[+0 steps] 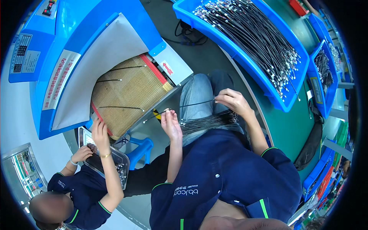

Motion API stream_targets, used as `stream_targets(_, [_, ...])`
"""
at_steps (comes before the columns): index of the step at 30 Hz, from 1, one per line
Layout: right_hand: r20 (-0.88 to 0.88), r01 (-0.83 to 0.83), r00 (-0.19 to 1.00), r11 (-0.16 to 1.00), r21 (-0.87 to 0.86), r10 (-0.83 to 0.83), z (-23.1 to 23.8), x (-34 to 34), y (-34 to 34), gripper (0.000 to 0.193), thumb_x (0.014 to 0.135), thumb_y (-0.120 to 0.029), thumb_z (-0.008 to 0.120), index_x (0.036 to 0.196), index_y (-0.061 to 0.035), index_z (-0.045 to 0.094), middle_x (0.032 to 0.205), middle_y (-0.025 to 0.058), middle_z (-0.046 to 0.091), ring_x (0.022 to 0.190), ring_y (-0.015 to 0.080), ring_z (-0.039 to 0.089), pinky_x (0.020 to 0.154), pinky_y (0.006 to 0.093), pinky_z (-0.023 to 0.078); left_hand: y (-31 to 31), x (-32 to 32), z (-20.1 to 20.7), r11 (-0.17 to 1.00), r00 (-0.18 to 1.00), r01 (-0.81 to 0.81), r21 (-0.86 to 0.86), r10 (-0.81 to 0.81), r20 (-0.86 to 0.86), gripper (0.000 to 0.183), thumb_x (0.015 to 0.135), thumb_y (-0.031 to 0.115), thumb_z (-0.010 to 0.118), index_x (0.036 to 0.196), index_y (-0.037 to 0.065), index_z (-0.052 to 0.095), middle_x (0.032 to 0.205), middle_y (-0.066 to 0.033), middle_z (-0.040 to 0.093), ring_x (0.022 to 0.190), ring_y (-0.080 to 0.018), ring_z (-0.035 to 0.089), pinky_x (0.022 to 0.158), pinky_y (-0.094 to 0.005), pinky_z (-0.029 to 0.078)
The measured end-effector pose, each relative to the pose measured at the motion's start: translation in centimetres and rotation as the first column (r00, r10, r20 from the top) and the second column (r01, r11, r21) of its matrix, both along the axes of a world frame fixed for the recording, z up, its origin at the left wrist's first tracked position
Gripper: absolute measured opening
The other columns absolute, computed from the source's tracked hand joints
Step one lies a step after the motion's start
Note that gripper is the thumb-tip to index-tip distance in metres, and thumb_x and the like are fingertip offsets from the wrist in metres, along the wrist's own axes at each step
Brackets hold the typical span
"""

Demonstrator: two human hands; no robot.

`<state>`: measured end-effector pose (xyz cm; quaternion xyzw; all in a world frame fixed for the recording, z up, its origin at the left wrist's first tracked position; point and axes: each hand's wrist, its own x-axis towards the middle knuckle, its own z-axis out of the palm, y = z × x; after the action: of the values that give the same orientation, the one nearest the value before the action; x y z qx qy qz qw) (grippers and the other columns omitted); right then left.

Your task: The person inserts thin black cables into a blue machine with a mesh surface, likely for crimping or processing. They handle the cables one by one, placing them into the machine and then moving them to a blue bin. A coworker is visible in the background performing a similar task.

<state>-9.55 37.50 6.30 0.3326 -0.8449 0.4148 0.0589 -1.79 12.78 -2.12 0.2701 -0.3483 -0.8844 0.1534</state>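
Note:
A thin black cable point(193, 104) is stretched between my two hands above my lap. My left hand point(171, 126) pinches it near one end, and a short tail with a small white connector point(145, 122) sticks out past the fingers toward the mesh conveyor belt point(126, 92). At the cable's other end, the fingertips of my right hand point(235, 102) are closed on it. Across my thighs, just below, lies a bundle of similar black cables point(209, 123). Several single cables rest apart on the tan belt, which runs out of a blue machine point(92, 23).
A big blue bin point(239, 63) full of black cables with white connectors sits on the green table point(285, 126) at right, with smaller blue bins point(316, 97) beyond. At left, a co-worker point(86, 186) has one hand at the belt's edge, above a tray point(124, 163) beside a blue stool point(141, 151).

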Motion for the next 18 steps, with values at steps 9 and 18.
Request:
stream_targets(9, [-0.128, -0.080, 0.989, 0.997, -0.020, 0.077, -1.4, 0.0, 0.0, 0.016, 0.075, -0.005, 0.070, 0.089, -0.0022, 0.063, 0.084, 0.0075, 0.062, 0.073, 0.0231, 0.063, 0.063, 0.0321, 0.053, 0.0, 0.0, -0.2, 0.998, 1.000, -0.030, -0.049, 0.031, 0.004, 0.012, 0.094, 0.011, 0.055, 0.103, 0.004, 0.060, 0.091, -0.0043, 0.063, 0.083, -0.0100, 0.060, 0.075, -0.0222, 0.050])
stream_targets(18, [-0.275, -0.044, 0.961, 0.999, -0.001, 0.042, -1.4, -0.4, -0.7, 0.023, 0.071, -0.007, 0.074, 0.092, -0.0050, 0.066, 0.078, 0.0046, 0.062, 0.065, 0.0192, 0.060, 0.057, 0.0306, 0.051, 0.0, 0.0, 0.1, 0.999, 0.999, -0.034, -0.014, 0.034, 0.014, 0.011, 0.094, 0.009, 0.055, 0.102, 0.003, 0.059, 0.091, -0.0046, 0.062, 0.083, -0.0101, 0.060, 0.075, -0.0223, 0.051])
